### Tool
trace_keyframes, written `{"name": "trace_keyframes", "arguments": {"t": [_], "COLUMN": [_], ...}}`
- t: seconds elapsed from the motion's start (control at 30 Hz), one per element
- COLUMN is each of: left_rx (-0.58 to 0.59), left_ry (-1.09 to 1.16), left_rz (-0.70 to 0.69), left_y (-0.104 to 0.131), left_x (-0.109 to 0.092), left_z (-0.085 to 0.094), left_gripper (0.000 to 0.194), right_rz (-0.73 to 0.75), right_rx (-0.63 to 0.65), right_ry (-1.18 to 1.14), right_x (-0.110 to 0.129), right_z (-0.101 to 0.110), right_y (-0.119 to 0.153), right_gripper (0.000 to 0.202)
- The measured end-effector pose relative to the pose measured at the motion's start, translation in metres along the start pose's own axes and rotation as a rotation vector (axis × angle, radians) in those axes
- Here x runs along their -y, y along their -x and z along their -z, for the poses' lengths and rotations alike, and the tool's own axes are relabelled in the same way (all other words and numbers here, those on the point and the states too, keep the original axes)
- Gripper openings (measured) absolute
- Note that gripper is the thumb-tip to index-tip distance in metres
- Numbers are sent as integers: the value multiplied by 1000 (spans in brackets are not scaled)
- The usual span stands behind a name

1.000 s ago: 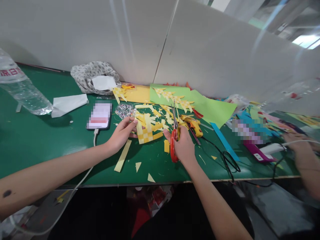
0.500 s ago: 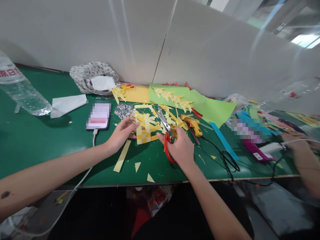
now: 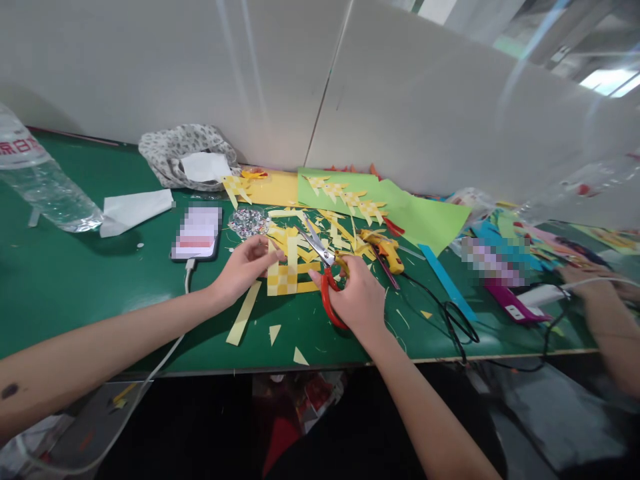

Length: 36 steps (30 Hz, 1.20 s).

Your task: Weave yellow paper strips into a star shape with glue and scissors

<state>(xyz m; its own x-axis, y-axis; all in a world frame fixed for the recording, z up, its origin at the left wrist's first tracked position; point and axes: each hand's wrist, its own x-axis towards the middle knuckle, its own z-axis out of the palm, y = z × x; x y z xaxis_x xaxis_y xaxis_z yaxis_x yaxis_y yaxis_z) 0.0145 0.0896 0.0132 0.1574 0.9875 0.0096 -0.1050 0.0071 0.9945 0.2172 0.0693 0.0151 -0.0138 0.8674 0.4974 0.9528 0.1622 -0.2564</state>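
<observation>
Between the thumb and fingers of my left hand (image 3: pixel 251 265) is a woven paper piece (image 3: pixel 283 280), a pale and darker yellow check with loose strips sticking out to the right and upward. My right hand (image 3: pixel 361 293) grips a pair of scissors (image 3: pixel 327 259) with red and yellow handles. The scissor blades are parted and point up and to the left, above the woven piece's loose strips. Yellow paper scraps (image 3: pixel 330 230) lie heaped behind both hands. A pale yellow strip (image 3: pixel 244 313) rests on the table below my left hand.
A phone (image 3: pixel 197 232) on a cable lies left, near a tilted water bottle (image 3: pixel 47 180). A yellow glue gun (image 3: pixel 387 252) sits right of the scissors. Woven paper fish (image 3: pixel 345 195) lie on green paper (image 3: pixel 425 213). Another person's arm (image 3: pixel 607 327) is at far right.
The woven piece has shifted slightly left and down and lies flatter to view. My right hand and the scissors have also moved a little left, with the blades further apart.
</observation>
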Motion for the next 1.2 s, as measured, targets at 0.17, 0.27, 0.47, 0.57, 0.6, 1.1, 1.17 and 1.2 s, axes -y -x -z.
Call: {"name": "trace_keyframes", "arguments": {"t": [0.17,0.27,0.47,0.57,0.6,1.1,1.17,1.2], "left_rx": [37,13,78,89,90,127,117,122], "left_ry": [-113,-179,-243,-225,-219,-31,-18,-8], "left_rz": [-155,-143,-116,-114,-110,-148,-167,-167], "left_y": [-4,-6,-5,-3,-3,-2,-3,-4], "left_x": [7,12,12,10,9,10,11,10], "left_z": [1,3,4,3,3,2,3,3], "left_gripper": [35,41,33,32,31,25,31,35], "right_rz": [10,9,13,-6,-19,-356,-387,-397], "right_rx": [-26,-19,-13,-4,2,359,367,367], "right_ry": [2,-1,-7,-28,-45,-979,-1032,-1046], "right_x": [0,1,2,2,3,10,11,11], "right_z": [-1,-1,0,1,2,-7,-6,-5], "right_y": [1,1,0,0,0,-2,-2,-3], "right_gripper": [46,46,45,44,43,35,36,36]}}
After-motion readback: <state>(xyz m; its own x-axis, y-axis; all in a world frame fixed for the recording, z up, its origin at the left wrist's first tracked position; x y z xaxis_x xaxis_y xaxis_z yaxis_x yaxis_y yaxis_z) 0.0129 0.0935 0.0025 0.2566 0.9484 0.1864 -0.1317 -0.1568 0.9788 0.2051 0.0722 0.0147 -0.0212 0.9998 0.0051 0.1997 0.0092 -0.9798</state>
